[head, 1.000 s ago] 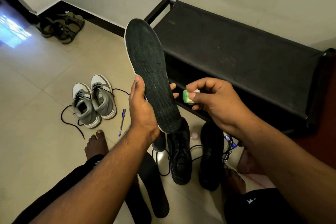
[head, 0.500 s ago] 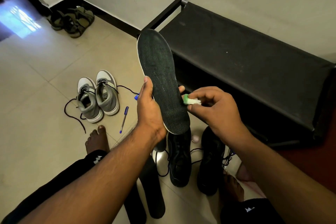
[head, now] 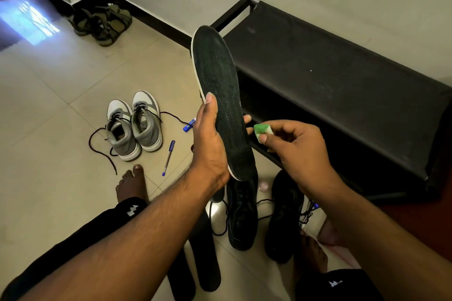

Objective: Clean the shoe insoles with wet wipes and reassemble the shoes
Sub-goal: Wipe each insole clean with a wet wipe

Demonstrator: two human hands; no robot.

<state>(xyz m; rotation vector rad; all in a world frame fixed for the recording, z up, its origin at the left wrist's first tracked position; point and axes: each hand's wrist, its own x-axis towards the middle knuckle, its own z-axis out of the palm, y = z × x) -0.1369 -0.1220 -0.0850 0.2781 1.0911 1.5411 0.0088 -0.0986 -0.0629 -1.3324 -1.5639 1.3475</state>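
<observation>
My left hand (head: pixel 210 146) still grips the black insole (head: pixel 221 102) upright; since a second ago my right hand (head: pixel 293 146), pinching the green-white wipe packet (head: pixel 263 129), has drawn nearer its right edge. Open floor (head: pixel 61 115) lies left; the black shoe rack (head: pixel 342 85) crowds the right.

**Item count**

I see 3 insoles: 1 raised insole (head: pixel 221 95), 2 floor insoles (head: pixel 204 247). Black shoes (head: pixel 243 212): 2. Grey sneakers (head: pixel 134 127): 2. Olive sandals (head: pixel 102 23): looks like 2, partly stacked. Pen (head: pixel 168 157): 1. Green-white packet (head: pixel 263 129): 1. Black rack (head: pixel 342 85): 1. My bare feet (head: pixel 130 184): 2.
</observation>
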